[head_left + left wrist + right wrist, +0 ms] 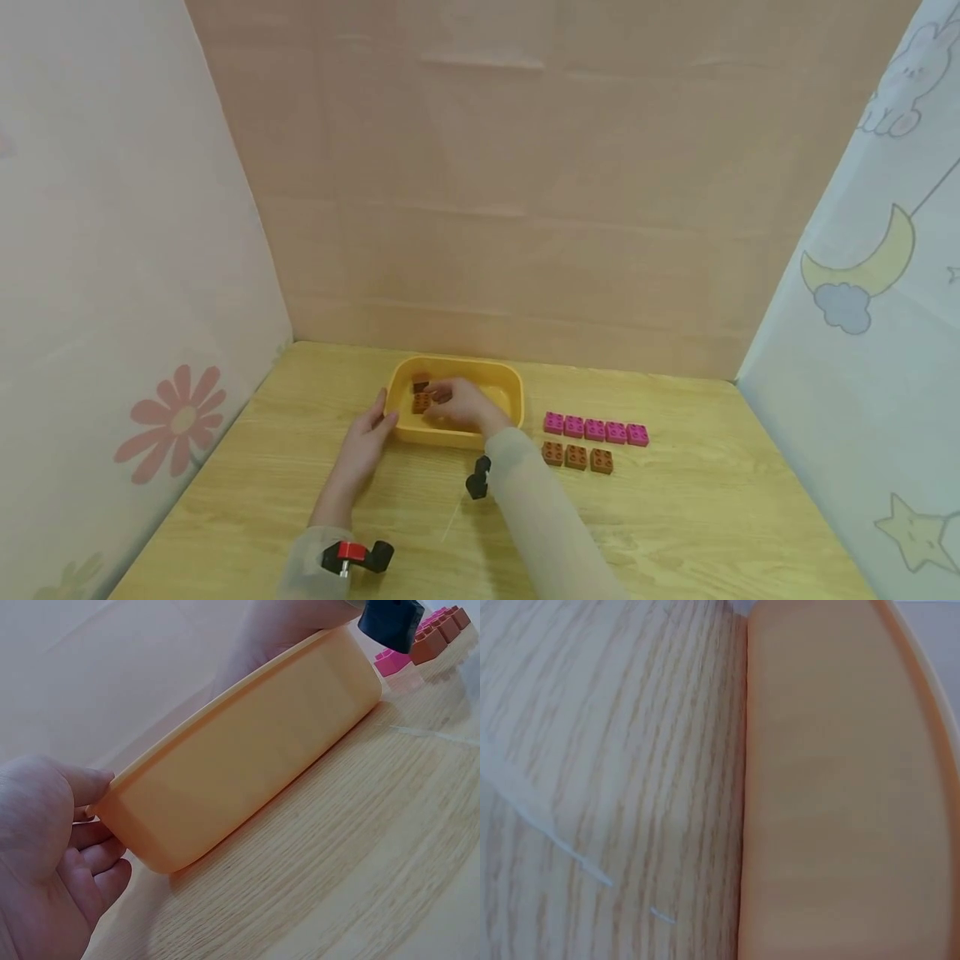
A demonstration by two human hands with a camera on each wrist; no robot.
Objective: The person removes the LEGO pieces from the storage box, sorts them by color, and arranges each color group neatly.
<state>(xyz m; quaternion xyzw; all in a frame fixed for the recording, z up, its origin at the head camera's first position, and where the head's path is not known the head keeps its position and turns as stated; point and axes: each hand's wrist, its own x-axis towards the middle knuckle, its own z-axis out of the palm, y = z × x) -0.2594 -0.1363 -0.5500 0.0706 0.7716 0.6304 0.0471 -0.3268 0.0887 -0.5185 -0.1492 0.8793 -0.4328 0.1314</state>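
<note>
A yellow-orange plastic bin (457, 437) stands on the table, its side wall (247, 750) large in the left wrist view. My left hand (365, 437) grips the bin's left end, with the thumb at the rim and the fingers curled below it. Inside the bin, my right hand (467, 406) pinches a brown toy brick, mostly hidden by the fingers. Just left of those fingertips lies another brown brick (422, 403), with a darker brown brick (420, 383) behind it. In the right wrist view only the bin's outer wall (840, 780) and the table show; the hand is out of sight there.
Right of the bin, several pink bricks (595, 430) form a row. Three brown bricks (576, 457) line up in front of them. The wood-grain table (705, 500) meets a tan backdrop (510, 208) and patterned side walls.
</note>
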